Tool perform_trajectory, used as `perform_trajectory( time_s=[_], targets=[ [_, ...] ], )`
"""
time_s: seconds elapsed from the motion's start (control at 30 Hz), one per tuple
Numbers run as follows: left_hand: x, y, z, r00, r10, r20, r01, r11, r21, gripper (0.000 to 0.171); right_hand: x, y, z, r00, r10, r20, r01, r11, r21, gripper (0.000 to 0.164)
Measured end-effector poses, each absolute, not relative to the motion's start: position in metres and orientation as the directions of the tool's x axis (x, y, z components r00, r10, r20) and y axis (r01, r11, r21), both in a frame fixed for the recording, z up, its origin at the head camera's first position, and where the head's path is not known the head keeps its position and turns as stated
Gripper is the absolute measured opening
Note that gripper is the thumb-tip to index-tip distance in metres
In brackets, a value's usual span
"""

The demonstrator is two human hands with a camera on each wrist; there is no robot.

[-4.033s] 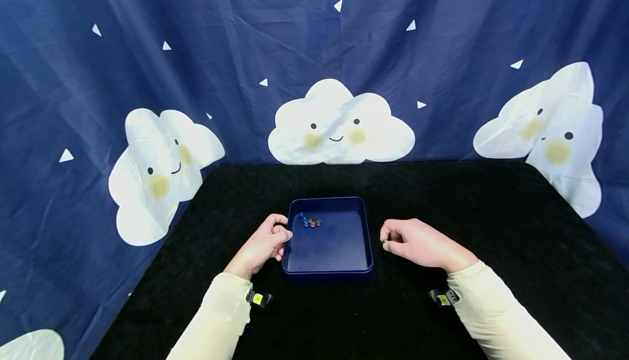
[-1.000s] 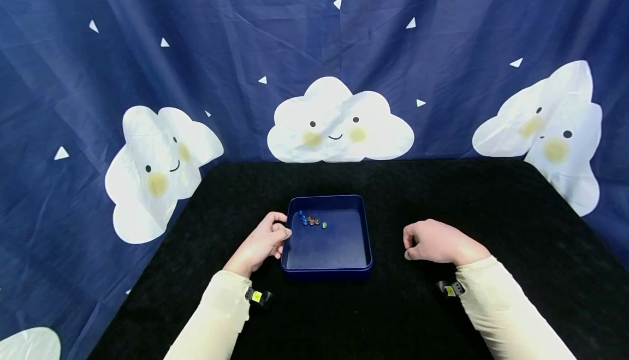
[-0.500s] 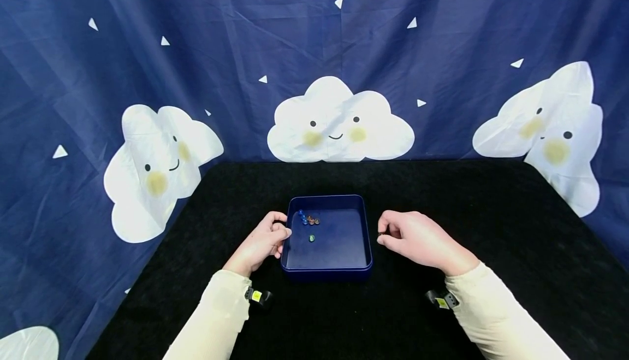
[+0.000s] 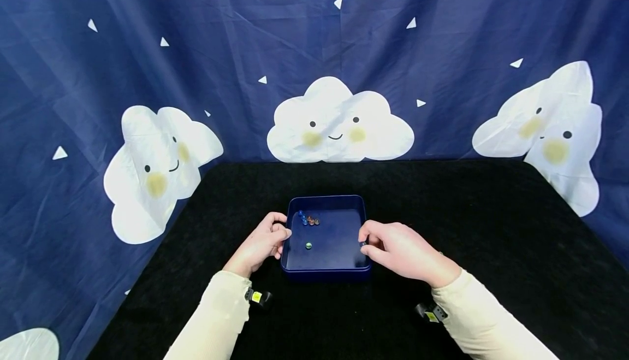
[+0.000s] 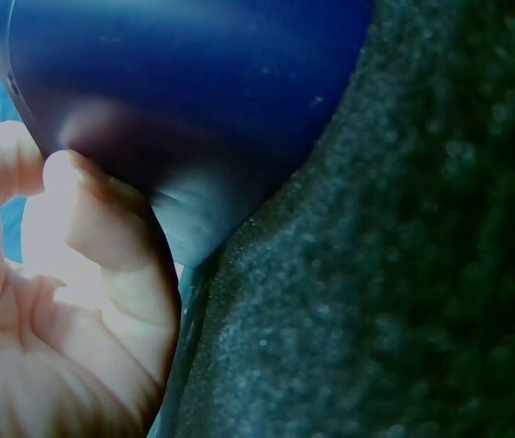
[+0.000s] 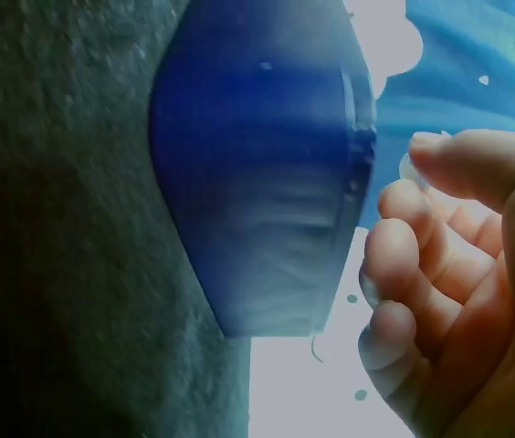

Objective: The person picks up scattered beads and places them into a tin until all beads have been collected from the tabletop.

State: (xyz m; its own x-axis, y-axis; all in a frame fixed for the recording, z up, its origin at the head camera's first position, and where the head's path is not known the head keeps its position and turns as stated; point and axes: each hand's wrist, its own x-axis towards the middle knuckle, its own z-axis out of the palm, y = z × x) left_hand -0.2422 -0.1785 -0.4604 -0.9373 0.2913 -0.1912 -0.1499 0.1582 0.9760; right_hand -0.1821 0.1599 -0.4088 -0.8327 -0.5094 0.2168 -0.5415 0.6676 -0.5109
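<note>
In the head view, a square dark-blue tray (image 4: 326,270) sits between the hands. Blue marbles (image 4: 302,215) and amber-brown marbles (image 4: 312,221) cluster in its far left corner. A green marble (image 4: 308,246) lies alone nearer the front left. My left hand (image 4: 262,242) holds the tray's left side, thumb against the wall in the left wrist view. Over the tray's right rim, my right hand (image 4: 400,251) pinches a small dark marble (image 4: 363,243) between thumb and index finger. In the right wrist view that marble (image 6: 409,168) looks pale, partly covered by the thumb.
Black cloth (image 4: 314,322) covers the table. A blue curtain (image 4: 221,48) with white clouds hangs behind it. A tiny pale spot (image 4: 441,253) shows beside the right wrist, too small to identify.
The green marble, let go earlier by the right hand, has rolled toward the tray's front left. My right hand went right, then came back left to the rim with another marble. The left hand stays.
</note>
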Motion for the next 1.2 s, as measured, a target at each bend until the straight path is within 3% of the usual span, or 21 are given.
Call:
perform_trajectory(
  time_s=[0.67, 1.2],
  targets=[
    [-0.242, -0.178, -0.461, -0.936, 0.305, -0.176, -0.138, 0.140, 0.980, 0.045, -0.182, 0.154, -0.418, -0.841, -0.498, 0.213, -0.530, 0.676, -0.512, 0.022],
    [-0.242, -0.178, -0.461, -0.936, 0.304, -0.175, -0.134, 0.152, 0.979, 0.045, -0.203, 0.213, -0.410, -0.910, -0.361, 0.203, -0.413, 0.755, -0.508, 0.013]
  ],
)
